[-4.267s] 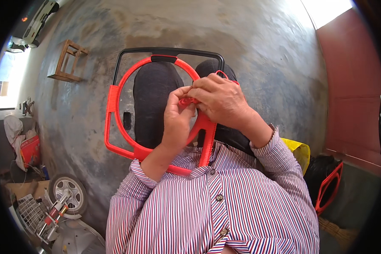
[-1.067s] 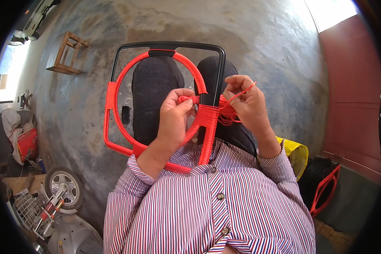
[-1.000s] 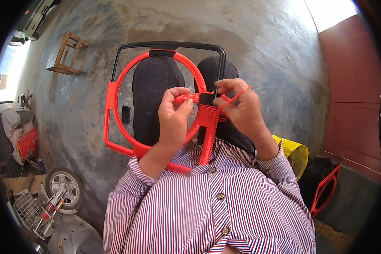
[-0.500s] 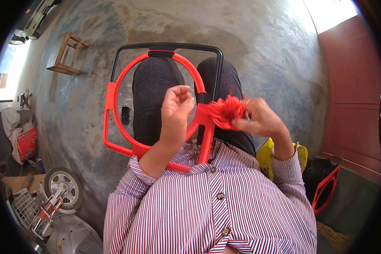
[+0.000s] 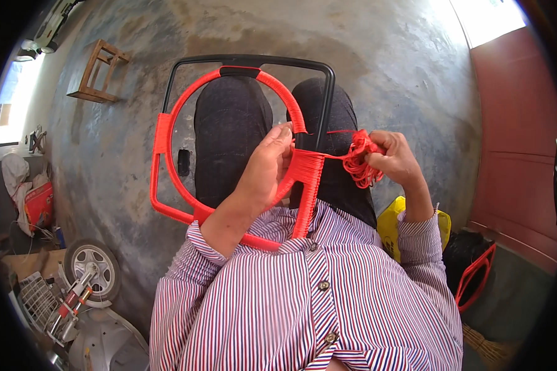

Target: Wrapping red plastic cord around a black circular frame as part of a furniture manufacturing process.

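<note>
- Left hand (image 5: pixel 267 162) pinching wrapped frame (image 5: pixel 167 133), resting on lap.
- Right hand (image 5: pixel 395 159) closed around red cord bundle (image 5: pixel 360 162), strand taut to frame.
- Likely risks: slack loosening wraps; bundle tangling if grip slips.

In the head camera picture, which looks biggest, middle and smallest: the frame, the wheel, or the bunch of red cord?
1. Frame, half wrapped in red.
2. Wheel, though it lies farther off, so its true size is unsure.
3. Bunch of red cord, in the right hand.
</note>
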